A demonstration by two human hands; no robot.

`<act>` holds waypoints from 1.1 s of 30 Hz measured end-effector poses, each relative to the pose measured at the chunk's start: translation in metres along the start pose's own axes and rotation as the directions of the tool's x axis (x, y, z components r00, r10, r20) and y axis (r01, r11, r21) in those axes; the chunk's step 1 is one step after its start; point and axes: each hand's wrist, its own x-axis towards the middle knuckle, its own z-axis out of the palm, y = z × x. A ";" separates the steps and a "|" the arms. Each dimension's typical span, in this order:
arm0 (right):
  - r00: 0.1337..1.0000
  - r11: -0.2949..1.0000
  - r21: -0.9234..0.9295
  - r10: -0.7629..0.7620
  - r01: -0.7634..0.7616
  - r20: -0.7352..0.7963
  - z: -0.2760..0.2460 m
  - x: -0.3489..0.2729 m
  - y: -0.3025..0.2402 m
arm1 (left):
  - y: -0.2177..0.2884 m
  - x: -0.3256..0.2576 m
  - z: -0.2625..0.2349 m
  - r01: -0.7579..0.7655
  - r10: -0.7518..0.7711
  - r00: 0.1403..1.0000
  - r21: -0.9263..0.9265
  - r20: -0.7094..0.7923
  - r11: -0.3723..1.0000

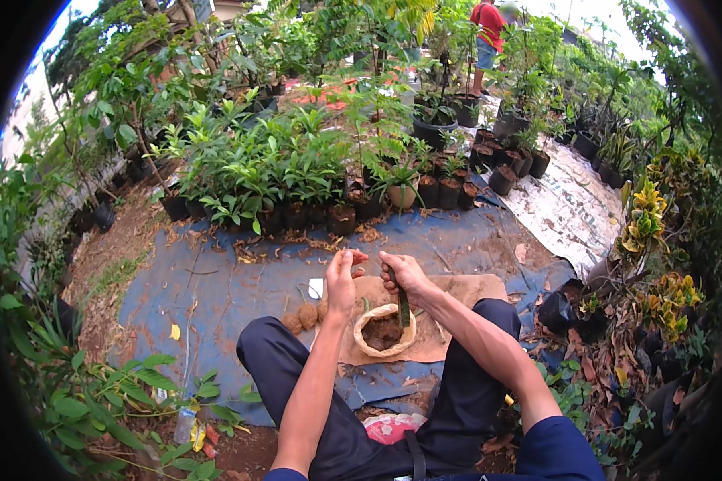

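Observation:
My right hand (403,273) is closed in a fist around the upper end of a long, dark green strip (403,311) that looks like a thick leaf cutting. It points down over the right side of a small cream bag (358,335) with a rolled rim, which holds brown soil (383,330). Whether the strip's tip touches the soil, I cannot tell. My left hand (343,282) is raised beside it, left of the bag's opening, with fingers loosely curved and apart and nothing visible in them. Brown, rough balls (307,316) lie left of the bag.
The bag stands on a brown sheet (477,286) between my knees, over a blue tarp (217,298). Potted plants (289,212) line the far side. A white sheet (565,208) lies at the right. A person in red (488,32) stands far back. Leafy plants (88,409) crowd the near left.

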 end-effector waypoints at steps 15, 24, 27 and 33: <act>0.987 0.959 0.237 0.159 -0.158 0.013 -0.005 -0.003 -0.013 | -0.002 0.000 -0.003 0.027 -0.027 1.000 0.038 0.000 0.999; 0.992 0.999 -0.001 0.040 -0.040 0.122 -0.005 -0.009 -0.019 | -0.002 -0.001 -0.002 0.047 -0.047 0.999 0.034 0.002 0.998; 0.996 1.000 -0.019 -0.022 0.023 0.091 -0.004 -0.007 -0.017 | -0.002 -0.001 -0.002 0.073 -0.073 0.997 0.008 0.002 0.997; 0.979 0.984 -0.041 -0.177 0.174 -0.099 -0.006 -0.005 -0.017 | -0.002 -0.001 -0.003 0.077 -0.077 0.997 -0.013 -0.003 0.997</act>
